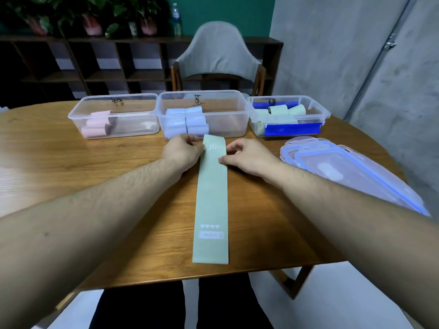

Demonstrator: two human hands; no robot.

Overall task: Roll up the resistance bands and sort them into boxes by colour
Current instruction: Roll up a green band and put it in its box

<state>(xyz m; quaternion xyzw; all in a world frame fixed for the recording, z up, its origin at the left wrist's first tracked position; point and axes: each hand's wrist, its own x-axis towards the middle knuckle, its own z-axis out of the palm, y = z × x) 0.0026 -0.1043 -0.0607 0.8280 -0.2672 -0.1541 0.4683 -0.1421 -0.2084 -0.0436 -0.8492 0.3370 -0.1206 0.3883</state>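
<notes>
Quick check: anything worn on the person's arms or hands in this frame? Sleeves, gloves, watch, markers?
Nothing worn. Both forearms are bare up to the frame edge, no sleeves in view. The left hand and right hand have no gloves, and no rings, watch, straps or markers are visible on the wrists or fingers. The forearms have visible hair. No cables or sensors attached.

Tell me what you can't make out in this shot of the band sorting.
- Head view: handwritten labels on the three boxes, too blurred to read.
- Far end of the green band, partly covered by the left hand and right hand.
- Stacked lids: their number is unclear where they overlap.
</notes>
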